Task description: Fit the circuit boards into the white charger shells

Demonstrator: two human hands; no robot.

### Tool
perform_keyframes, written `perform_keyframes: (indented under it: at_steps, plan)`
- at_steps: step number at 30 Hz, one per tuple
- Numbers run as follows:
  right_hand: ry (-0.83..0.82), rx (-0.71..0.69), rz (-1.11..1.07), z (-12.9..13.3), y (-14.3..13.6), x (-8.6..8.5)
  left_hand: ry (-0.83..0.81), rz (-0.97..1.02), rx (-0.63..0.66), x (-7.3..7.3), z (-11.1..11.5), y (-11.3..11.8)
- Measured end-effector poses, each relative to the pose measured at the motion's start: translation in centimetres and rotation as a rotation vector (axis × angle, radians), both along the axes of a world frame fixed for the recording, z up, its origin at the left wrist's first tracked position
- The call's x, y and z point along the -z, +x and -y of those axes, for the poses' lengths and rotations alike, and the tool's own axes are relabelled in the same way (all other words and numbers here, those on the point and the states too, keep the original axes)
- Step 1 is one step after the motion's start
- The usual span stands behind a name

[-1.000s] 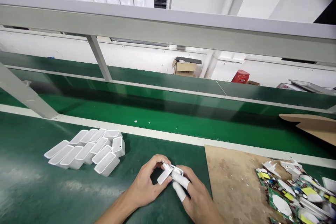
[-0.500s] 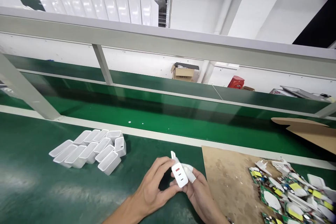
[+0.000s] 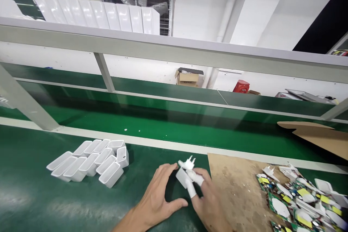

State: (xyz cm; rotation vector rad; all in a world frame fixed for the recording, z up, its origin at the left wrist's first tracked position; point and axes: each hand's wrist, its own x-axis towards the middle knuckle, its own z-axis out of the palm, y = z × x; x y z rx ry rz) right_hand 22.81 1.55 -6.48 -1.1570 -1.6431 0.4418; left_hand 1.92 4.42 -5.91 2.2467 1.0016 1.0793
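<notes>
My right hand (image 3: 206, 197), with white finger cots on two fingers, holds a small white charger (image 3: 185, 172) upright on the green bench, its plug pins pointing up. My left hand (image 3: 157, 195) sits just left of it, fingers spread, the fingertips close to the charger's side; whether they touch it is unclear. A cluster of several empty white charger shells (image 3: 91, 159) lies on the bench to the left of my hands.
A brown board (image 3: 233, 188) lies right of my hands, with a heap of circuit boards and white plug parts (image 3: 301, 199) on its right end. A green conveyor belt (image 3: 174, 127) runs behind the bench under a grey frame rail (image 3: 174, 50). Cardboard (image 3: 320, 137) lies far right.
The charger was turned from showing its port face to standing with pins up. My left hand let go of it and opened beside it. The view tilted slightly upward.
</notes>
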Motion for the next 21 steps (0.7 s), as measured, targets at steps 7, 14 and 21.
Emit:
perform_keyframes:
  at_steps: [7,14,21]
  plan:
    - [0.239,0.031,0.404,0.3,-0.7,-1.0,-0.205,0.004,-0.105,1.9,0.0,0.9]
    - [0.523,-0.142,0.367,1.4,-1.2,-2.2,-0.223,0.045,-0.095,1.2,-4.4,3.1]
    - [0.308,-0.248,0.295,0.8,-1.3,2.8,-0.215,-0.105,-0.015,0.2,-5.8,8.4]
